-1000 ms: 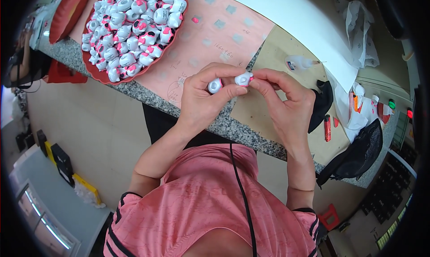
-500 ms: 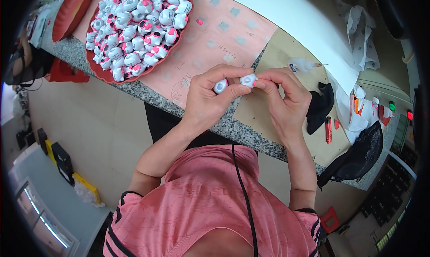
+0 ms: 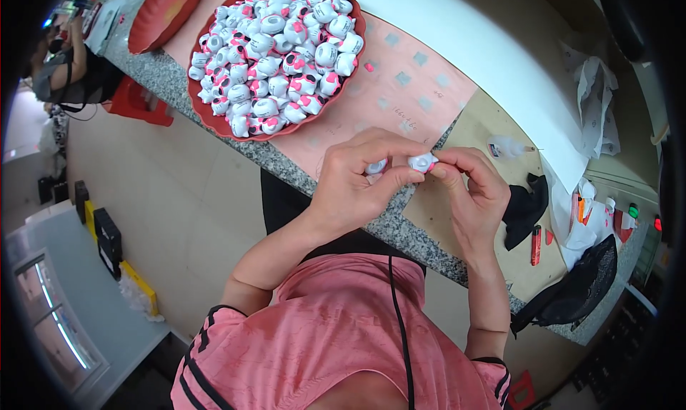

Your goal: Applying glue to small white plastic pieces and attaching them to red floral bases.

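Between both hands is a small white toy head [image 3: 421, 163] with pink on its lower edge. My left hand [image 3: 351, 180] pinches it from the left with thumb and forefinger. From the right, my right hand [image 3: 477, 192] grips its edge with thumb and fingertips. A second white toy head [image 3: 376, 167] is tucked inside the curled left hand, partly hidden by the fingers. Beyond the left hand, a red scalloped tray [image 3: 282, 134] holds a heap of similar white and pink toy heads [image 3: 275, 56].
A granite-edged bench [image 3: 414, 238] bears pink paper [image 3: 407, 88] and brown board [image 3: 429, 203]. On the right lie a needle-tipped bottle [image 3: 509, 147], black cloth [image 3: 527, 210], a red tube [image 3: 536, 246] and a black mesh bag [image 3: 579, 285]. Another red tray [image 3: 166, 17] and a person [image 3: 71, 71] are far left.
The whole view has shifted, so the bench and hands sit farther right and lower. Both hands keep their pinch; the toy head appears slightly turned, its pink edge showing lower.
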Tool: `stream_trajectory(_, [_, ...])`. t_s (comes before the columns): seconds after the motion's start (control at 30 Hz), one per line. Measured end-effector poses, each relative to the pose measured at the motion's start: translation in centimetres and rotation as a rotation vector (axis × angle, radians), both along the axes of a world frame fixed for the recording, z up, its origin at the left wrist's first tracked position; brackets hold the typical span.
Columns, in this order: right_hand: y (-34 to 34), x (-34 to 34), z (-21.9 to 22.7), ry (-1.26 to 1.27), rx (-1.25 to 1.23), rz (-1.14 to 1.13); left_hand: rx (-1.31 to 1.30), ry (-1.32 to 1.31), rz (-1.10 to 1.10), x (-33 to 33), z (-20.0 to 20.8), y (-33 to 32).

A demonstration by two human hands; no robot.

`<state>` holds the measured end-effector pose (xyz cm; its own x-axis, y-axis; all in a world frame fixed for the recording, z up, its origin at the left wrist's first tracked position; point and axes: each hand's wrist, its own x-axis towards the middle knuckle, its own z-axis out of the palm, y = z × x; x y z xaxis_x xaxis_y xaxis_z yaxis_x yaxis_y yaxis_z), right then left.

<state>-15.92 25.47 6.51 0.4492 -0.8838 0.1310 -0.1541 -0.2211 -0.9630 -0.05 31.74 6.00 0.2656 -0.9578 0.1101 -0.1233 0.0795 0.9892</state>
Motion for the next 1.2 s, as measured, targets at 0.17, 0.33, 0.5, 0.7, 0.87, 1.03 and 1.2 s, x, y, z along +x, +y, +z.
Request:
stream_trajectory(0.17, [0.0, -1.5, 1.4, -0.001, -0.169, -0.180, -0.110, -0.466, 0.266, 5.3, 3.7, -2.9])
stream_trajectory(0.33, [-0.8, -5.9, 0.7, 0.190, -0.244, -0.414, -0.044, -0.184, 0.278, 7.0, 4.3, -2.6])
stream_trajectory(0.5, [-2.4, -5.8, 0.3, 0.431, -0.014, -0.468, 0.011, 0.429, -0.013, 3.0, 0.9, -0.4])
stream_trajectory(0.7, [-4.0, -6.2, -2.0, 0.509, 0.009, -0.273, 0.257, 1.105, -0.169, 0.5, -1.0, 0.0])
stream_trajectory(0.87, [-1.4, -3.8, 0.0, -0.007, 0.026, -0.207, 0.213, 1.304, -0.291, 1.1, -2.0, -0.3])
stream_trajectory(1.03, [-0.4, -3.6, 1.1, -0.057, 0.010, -0.098, 0.269, 1.204, -0.145, 0.4, -1.4, -0.7])
stream_trajectory(1.2, [-0.1, -3.6, 0.7, 0.019, 0.007, -0.070, 0.271, 1.173, -0.110, 0.5, -1.2, -0.5])
